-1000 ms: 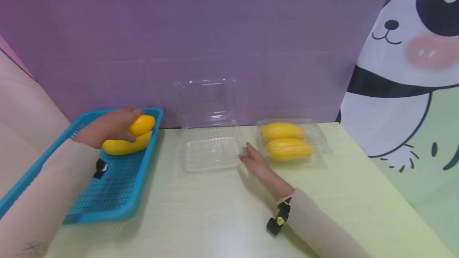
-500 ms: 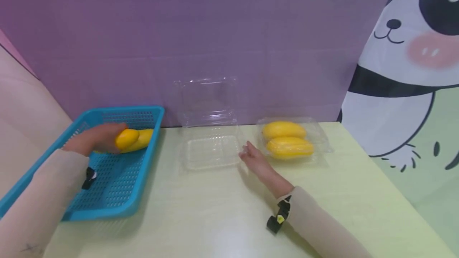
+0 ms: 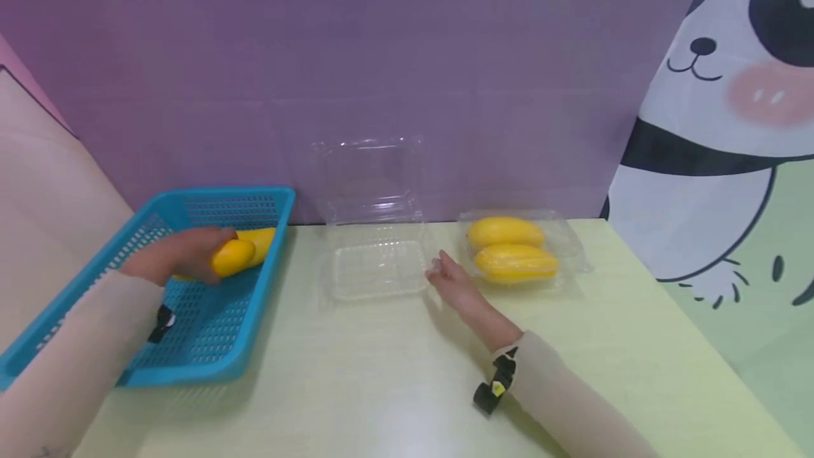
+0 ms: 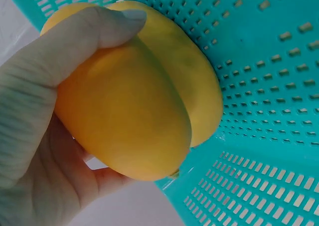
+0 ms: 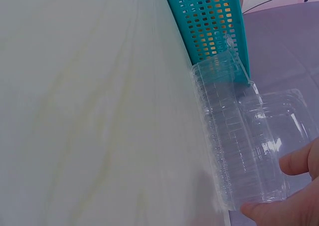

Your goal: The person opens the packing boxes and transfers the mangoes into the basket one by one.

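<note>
In the head view my left hand (image 3: 184,253) reaches into the blue basket (image 3: 238,345) and grips a smooth yellow oval fruit (image 3: 232,257). The left wrist view shows my thumb over the top of this held fruit (image 4: 124,111) and fingers beneath it. Against it lies a second yellow fruit (image 4: 184,71), partly covered by the first. My right hand (image 3: 456,285) pinches the right edge of a clear plastic clamshell box (image 3: 378,271), which stands with its lid (image 3: 369,175) raised. In the right wrist view, thumb and finger are at the box's (image 5: 234,141) side wall.
Right of my right hand, a clear box (image 3: 569,246) holds two yellow fruits (image 3: 515,263), one with pale streaks. A purple backdrop (image 3: 445,76) rises behind the pale table (image 3: 356,373). A panda picture (image 3: 712,210) covers the right side.
My left hand has lowered the held fruit deeper into the basket, beside the other one, then shifted it slightly right. My right hand has stayed at the box's edge.
</note>
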The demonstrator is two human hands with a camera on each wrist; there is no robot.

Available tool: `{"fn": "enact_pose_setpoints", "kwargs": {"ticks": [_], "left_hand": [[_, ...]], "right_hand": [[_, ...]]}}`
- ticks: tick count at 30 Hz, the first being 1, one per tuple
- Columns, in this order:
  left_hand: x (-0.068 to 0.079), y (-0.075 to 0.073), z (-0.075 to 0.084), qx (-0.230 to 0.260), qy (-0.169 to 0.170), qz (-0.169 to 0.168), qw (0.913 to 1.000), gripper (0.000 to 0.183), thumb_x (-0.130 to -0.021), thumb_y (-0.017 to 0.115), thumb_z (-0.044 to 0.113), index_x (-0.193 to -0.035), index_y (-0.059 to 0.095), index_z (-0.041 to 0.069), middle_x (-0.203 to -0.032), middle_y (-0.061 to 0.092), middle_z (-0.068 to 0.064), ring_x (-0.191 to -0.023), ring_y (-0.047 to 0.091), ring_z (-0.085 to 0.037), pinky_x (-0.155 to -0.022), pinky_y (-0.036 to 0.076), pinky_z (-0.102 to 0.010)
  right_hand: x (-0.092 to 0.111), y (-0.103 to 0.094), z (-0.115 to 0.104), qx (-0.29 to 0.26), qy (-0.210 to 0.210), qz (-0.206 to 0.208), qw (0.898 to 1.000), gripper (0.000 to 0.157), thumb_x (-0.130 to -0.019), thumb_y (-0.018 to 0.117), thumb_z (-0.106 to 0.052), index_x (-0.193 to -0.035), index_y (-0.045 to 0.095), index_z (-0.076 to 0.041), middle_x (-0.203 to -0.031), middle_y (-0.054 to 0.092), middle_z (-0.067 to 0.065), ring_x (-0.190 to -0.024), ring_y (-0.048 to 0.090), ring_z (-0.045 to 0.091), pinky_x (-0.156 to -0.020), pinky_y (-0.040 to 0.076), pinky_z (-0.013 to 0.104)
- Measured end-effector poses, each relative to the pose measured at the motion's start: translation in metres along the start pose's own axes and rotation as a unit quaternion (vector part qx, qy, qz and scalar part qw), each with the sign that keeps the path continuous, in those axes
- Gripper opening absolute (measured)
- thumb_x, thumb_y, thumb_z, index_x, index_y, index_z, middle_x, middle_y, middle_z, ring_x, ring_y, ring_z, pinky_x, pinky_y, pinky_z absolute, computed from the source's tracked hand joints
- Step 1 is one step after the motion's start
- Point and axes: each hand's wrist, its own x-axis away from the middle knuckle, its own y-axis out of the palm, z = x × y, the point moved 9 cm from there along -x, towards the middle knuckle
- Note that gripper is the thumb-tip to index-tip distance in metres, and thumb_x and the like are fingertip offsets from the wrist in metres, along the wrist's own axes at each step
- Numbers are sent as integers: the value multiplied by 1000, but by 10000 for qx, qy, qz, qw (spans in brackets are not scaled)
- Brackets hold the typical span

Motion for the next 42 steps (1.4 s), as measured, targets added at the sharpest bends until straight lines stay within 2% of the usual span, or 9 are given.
{"fn": "enact_pose_setpoints", "kwargs": {"ticks": [4,7,9,16,22,36,42], "left_hand": [[0,13,1,148,-42,-408,9991,59,-65,81,15,-114,50,2,-90,57,-6,-80,51,-23,-74,48,-47],[1,26,1,254,-79,-754,9968,64,-67,81,19,-118,47,1,-89,56,-6,-80,51,-23,-72,48,-45],[2,32,0,274,-151,-862,9958,69,-67,82,20,-120,44,-2,-89,56,-6,-80,51,-23,-71,48,-45],[0,36,-8,236,-540,-987,9934,75,-64,85,19,-123,43,-2,-95,57,-10,-86,53,-27,-79,48,-51],[0,37,-11,223,-839,-1103,9901,79,-64,86,18,-126,43,-2,-103,59,-15,-93,54,-32,-85,46,-57],[-4,50,-15,510,-874,-1322,9860,82,-58,89,23,-124,46,1,-109,58,-14,-100,53,-35,-89,42,-63],[-2,50,-13,464,-879,-1326,9862,82,-58,89,22,-124,46,-1,-110,58,-17,-101,53,-37,-89,41,-63]], "right_hand": [[-1,0,2,-23,-14,13,10000,66,-96,48,-15,-149,12,3,-149,28,24,-138,28,40,-114,23,48],[-1,1,5,-17,-48,-8,10000,66,-96,48,-14,-148,13,4,-149,29,25,-137,30,40,-114,23,49],[-1,2,6,-20,-88,-36,10000,66,-96,48,-14,-148,13,5,-148,29,26,-137,30,40,-114,23,49],[-2,1,3,-46,-276,10,9996,65,-96,48,-12,-147,12,8,-146,30,29,-136,30,43,-113,23,50],[-1,0,3,-112,-171,-10,9998,66,-96,48,-13,-148,12,6,-148,29,27,-136,29,42,-113,23,49],[-1,1,2,-194,-194,-1,9996,66,-96,48,-11,-148,12,6,-147,29,29,-135,32,42,-113,24,49],[-1,2,2,-179,-165,-27,9997,66,-96,47,-12,-148,11,7,-148,28,28,-135,33,41,-113,24,48]]}}
